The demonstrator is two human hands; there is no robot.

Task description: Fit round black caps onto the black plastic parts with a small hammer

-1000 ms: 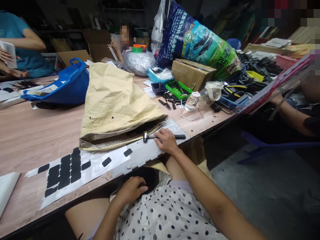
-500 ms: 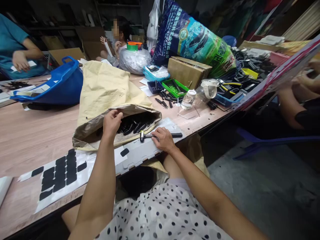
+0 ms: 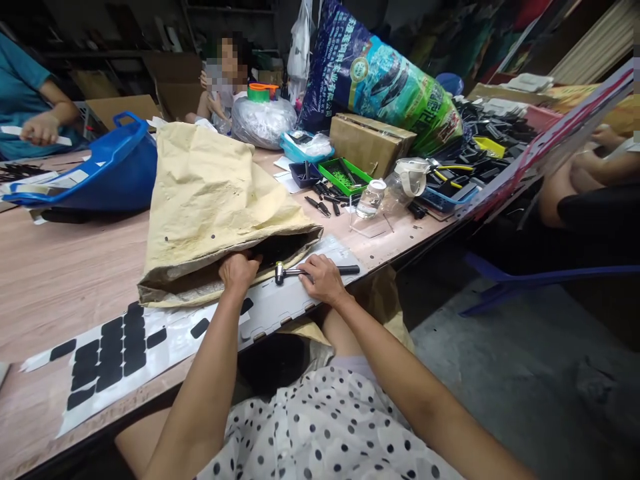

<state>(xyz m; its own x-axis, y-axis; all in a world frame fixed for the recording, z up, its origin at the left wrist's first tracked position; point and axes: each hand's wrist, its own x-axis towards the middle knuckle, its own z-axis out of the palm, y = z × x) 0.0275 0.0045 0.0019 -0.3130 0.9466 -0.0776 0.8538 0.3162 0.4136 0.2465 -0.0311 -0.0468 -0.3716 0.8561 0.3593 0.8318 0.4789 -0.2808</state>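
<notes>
At the mouth of a tan sack (image 3: 200, 180), my left hand (image 3: 239, 272) reaches inside. Its fingers are mostly hidden there, so whether they hold anything does not show. Dark contents show faintly in the opening; the sack lies on its side with the mouth toward me. My right hand (image 3: 323, 277) rests on a grey-white board (image 3: 280, 307), its fingers around the shaft of a small hammer (image 3: 280, 273). The hammer lies flat, head to the left and black grip to the right. Left of my left forearm, a white sheet (image 3: 173, 343) bears black rounded pads (image 3: 111, 347).
A blue basin (image 3: 125, 173) stands tilted at the left. Beyond the sack are a green tray (image 3: 345, 177), a jar (image 3: 371, 200), a carton (image 3: 370, 143) and a large printed bag (image 3: 385, 73). Other people sit at the left, back and right.
My left hand has moved down and forward into the sack's mouth, and the upper edge has dropped over the black pieces. The right hand stays on the hammer. The view has shifted slightly.
</notes>
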